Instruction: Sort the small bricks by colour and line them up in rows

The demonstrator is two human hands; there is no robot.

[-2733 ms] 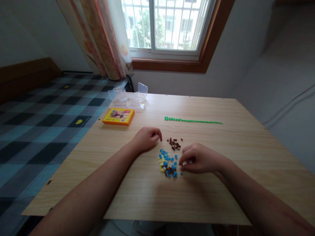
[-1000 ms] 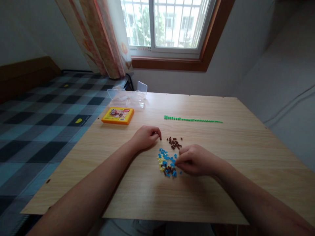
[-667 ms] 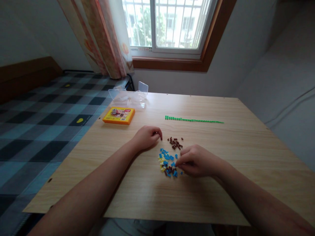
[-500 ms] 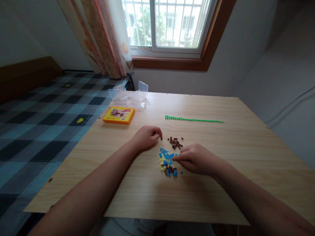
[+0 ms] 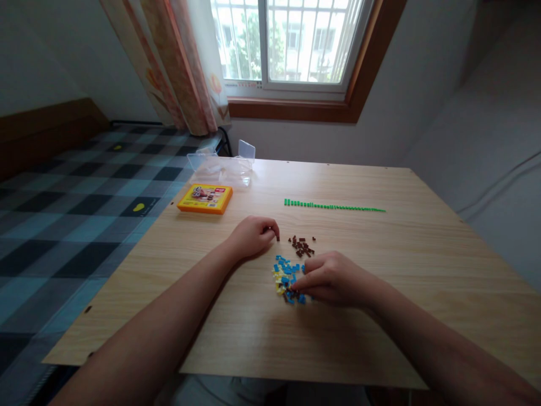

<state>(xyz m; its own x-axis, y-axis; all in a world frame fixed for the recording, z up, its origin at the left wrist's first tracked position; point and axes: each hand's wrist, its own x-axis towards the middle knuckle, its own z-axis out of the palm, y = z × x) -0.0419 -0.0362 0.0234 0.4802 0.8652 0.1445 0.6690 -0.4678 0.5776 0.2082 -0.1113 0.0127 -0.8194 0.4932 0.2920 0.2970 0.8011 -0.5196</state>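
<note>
Right hand (image 5: 332,279) has shifted lower among mixed bricks (image 5: 285,280) — left hand (image 5: 251,234) curled, both grips unclear.

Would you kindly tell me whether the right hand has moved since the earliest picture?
Yes. Judged against the green row, the right hand has shifted slightly left, its fingertips now at the mixed pile of small pieces.

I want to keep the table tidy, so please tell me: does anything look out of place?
Slightly: one brown brick sits alone at the far-right corner of the brown pile, while most others cluster.
</note>
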